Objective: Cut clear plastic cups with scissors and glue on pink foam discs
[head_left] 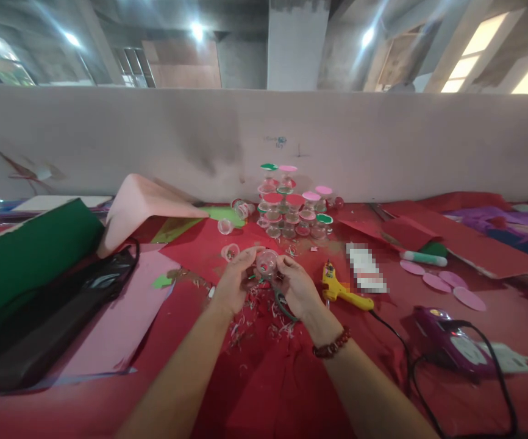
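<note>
Between my two hands is a small clear plastic cup point(267, 263), held up over the red table. My left hand point(236, 277) grips its left side, thumb near the rim. On the other side my right hand point(297, 281) pinches the cup with its fingertips. Dark-handled scissors point(284, 305) lie beneath my right hand, partly hidden by it. Just beyond my left hand another clear cup point(230, 251) rests on the table. Thin paper scraps point(250, 314) are scattered below the hands. A yellow glue gun point(344, 294) lies to the right of my right hand.
Stacked clear cups with green, pink and red discs point(286, 210) stand near the white wall point(177, 140). Pink paper discs point(436, 281), a capped marker point(423, 258) and a purple power box point(456, 347) with cables lie right. A black bag point(63, 317) and coloured sheets lie left.
</note>
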`<state>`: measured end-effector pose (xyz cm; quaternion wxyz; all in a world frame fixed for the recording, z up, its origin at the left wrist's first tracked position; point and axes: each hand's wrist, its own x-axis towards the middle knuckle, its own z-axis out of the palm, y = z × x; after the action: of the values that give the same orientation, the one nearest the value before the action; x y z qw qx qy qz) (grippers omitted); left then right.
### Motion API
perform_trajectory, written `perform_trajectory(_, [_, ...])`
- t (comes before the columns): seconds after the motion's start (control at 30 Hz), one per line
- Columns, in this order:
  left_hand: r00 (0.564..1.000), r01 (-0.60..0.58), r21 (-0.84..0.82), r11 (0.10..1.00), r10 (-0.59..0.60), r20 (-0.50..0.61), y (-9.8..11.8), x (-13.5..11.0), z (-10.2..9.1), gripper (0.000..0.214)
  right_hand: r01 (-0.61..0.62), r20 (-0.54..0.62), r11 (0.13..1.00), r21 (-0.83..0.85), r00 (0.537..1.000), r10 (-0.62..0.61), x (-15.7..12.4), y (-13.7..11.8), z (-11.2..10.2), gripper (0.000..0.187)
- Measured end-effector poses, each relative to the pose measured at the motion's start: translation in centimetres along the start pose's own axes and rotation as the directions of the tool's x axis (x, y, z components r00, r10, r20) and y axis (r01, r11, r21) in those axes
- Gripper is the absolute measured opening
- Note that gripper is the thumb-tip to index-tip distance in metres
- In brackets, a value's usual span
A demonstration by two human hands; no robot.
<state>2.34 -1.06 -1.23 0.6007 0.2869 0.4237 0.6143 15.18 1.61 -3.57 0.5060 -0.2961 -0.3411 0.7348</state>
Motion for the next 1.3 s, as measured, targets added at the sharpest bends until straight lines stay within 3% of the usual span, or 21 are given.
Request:
perform_trajectory(0.43, [1.0,-0.017,0.184,0.983,0.019,-0.008,-0.3,-0.3,0.8,0.033,0.049,-0.009,0.998,-0.045,0.999,-0.05,0.1,0.3,0.1,0.027])
perform_trajectory(0.7, [0.999,-0.01,0.107,0.994,0.004,0.053,-0.4,-0.2,1.0,0.035,0.045,-0.053,0.996,0.079,0.998,-0.041,0.1,0.1,0.1,0.023])
perform_trajectory(1.07, [0.992,0.054,0.059,0.997,-0.06,0.11,-0.1,-0.1,0.6,0.03,0.028,-0.092,0.996,0.087,0.996,-0.02,0.5,0.1,-0.2,0.02])
perform_trajectory(1.3, [0.994,-0.026,0.19,0.981,0.006,0.105,-0.8,-0.1,0.6,0.024,0.058,-0.071,0.996,0.064,0.996,-0.053,0.4,0.5,0.2,0.021])
